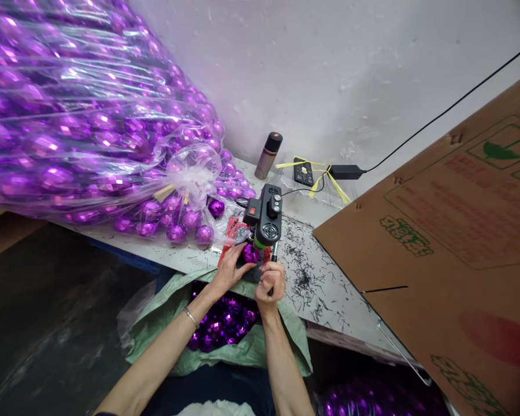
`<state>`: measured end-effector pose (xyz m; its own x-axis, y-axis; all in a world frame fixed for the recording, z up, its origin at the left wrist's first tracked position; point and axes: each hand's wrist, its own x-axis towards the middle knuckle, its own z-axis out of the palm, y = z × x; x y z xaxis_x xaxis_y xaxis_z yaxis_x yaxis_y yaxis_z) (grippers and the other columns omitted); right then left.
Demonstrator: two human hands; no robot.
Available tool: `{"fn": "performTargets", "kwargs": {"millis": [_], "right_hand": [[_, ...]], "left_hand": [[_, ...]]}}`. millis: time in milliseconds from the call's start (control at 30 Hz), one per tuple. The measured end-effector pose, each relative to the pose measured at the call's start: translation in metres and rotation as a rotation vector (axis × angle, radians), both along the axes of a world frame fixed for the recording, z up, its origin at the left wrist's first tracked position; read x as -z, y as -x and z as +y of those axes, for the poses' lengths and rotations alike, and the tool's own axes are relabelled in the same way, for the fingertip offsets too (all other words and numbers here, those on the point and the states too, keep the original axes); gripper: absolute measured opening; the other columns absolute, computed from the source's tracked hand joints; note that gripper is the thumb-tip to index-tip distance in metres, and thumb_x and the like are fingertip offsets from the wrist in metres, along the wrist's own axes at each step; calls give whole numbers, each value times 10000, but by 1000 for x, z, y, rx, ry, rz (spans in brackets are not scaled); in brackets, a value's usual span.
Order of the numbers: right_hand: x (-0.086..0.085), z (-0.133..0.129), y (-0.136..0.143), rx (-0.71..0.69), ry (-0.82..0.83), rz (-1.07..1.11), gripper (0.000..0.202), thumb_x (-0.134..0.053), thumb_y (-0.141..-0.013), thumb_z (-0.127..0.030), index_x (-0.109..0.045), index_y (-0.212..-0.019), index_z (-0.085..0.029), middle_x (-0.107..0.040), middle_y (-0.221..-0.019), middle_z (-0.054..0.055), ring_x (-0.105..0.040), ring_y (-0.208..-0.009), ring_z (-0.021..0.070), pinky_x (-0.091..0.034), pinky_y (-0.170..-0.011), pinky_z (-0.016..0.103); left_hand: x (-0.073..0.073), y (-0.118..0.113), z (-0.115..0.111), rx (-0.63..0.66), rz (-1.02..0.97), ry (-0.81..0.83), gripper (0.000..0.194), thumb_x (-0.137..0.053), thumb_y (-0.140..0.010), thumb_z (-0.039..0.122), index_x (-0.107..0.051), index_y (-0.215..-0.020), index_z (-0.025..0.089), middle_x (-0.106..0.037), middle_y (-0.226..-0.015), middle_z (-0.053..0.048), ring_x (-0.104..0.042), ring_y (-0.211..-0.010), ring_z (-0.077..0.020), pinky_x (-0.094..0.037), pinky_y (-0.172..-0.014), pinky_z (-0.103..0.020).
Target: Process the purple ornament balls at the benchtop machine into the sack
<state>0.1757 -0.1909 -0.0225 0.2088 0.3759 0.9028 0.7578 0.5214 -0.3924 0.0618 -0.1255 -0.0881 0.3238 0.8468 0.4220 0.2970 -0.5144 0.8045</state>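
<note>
A small black bench press (269, 215) with a red switch and a green band stands on the table; it looks like a mini drill press, though its working tip is hidden. Beneath its head sits a shiny purple faceted ball (251, 253). My left hand (230, 270) holds this ball, fingers on its left side and thumb below it. My right hand (271, 282) is closed in a fist around the press's lever handle (274, 252). Red material (232, 230) and clear plastic lie behind my left fingers. Under my wrists, an open green sack (173, 309) contains many purple balls (225, 323).
A huge clear bag (91, 127) of purple balls fills the left. Behind the press stand a bottle (268, 155), a dark phone-like item (303, 171) and a black power adapter (346, 172). Black scraps (305, 271) litter the table. A cardboard box (442, 231) blocks the right.
</note>
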Motion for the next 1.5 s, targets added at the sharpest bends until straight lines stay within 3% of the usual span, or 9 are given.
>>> {"fn": "performTargets", "kwargs": {"millis": [333, 433, 567, 733, 900, 1033, 1167, 1300, 1500], "right_hand": [[-89, -8, 5, -11, 235, 251, 333, -428, -1019, -209, -489, -692, -221, -515, -657, -21, -537, -637, 126, -423, -616, 289], [-87, -11, 4, -28, 210, 207, 325, -438, -1012, -166, -490, -695, -217, -538, -681, -18, -559, -672, 123, -429, -641, 283], [-66, -14, 3, -61, 168, 131, 296, -452, -980, -81, -513, -721, -210, -570, -730, -10, -581, -712, 123, -440, -666, 280], [-60, -12, 4, -53, 135, 130, 299, -452, -963, -57, -501, -712, -213, -563, -718, -13, -580, -692, 127, -445, -652, 279], [-60, -13, 3, -48, 129, 68, 293, -447, -949, -34, -492, -723, -215, -567, -733, -10, -578, -689, 117, -446, -626, 260], [-58, -13, 3, -44, 132, 61, 295, -444, -945, -31, -492, -722, -218, -561, -719, -10, -583, -690, 122, -453, -624, 264], [-58, -13, 3, -41, 127, 64, 302, -433, -954, -55, -497, -711, -222, -569, -705, -3, -585, -677, 132, -449, -607, 276], [-64, -12, 2, -42, 130, 63, 302, -437, -962, -67, -505, -710, -219, -580, -701, -4, -588, -664, 126, -450, -600, 270], [-83, -3, -1, -24, 107, 90, 302, -457, -978, -100, -526, -707, -215, -580, -654, -11, -605, -642, 129, -443, -592, 275]], "left_hand": [[-1, 5, -10, 17, 20, -14, 569, -686, -922, 402, -496, -1423, 211, -636, -1386, -159, -593, -1324, -314, -469, -1120, -521], [6, 25, -36, 50, 71, -119, 622, -654, -940, 425, -434, -1483, 217, -606, -1413, -174, -562, -1363, -326, -427, -1162, -547], [0, 54, -49, 69, 184, -227, 1121, -749, -757, 696, -224, -1610, 192, -423, -1576, -244, -438, -1452, -411, -400, -1170, -582], [-47, 52, 37, -202, 384, -186, 474, -486, -1004, 320, -504, -1455, 174, -557, -1459, -198, -481, -1399, -361, -385, -1163, -540], [-76, 31, 137, -287, 694, -8, 481, -488, -847, 10, -598, -1308, 97, -598, -1307, -248, -568, -1231, -390, -477, -1016, -524], [-70, 29, 157, -255, 711, 18, 473, -535, -842, 3, -596, -1303, 87, -576, -1290, -256, -584, -1197, -406, -481, -1007, -545], [-68, 39, 147, -180, 676, 12, 557, -661, -850, 109, -546, -1393, 156, -577, -1312, -192, -601, -1202, -349, -509, -1018, -486], [-76, 57, 114, -92, 288, 60, 629, -754, -822, 267, -547, -1412, 195, -614, -1344, -132, -617, -1224, -302, -482, -1088, -466], [-68, 59, 34, -41, -542, 662, 702, -792, -751, 591, -635, -1293, 172, -727, -1208, -107, -712, -1049, -250, -584, -920, -369]]}}
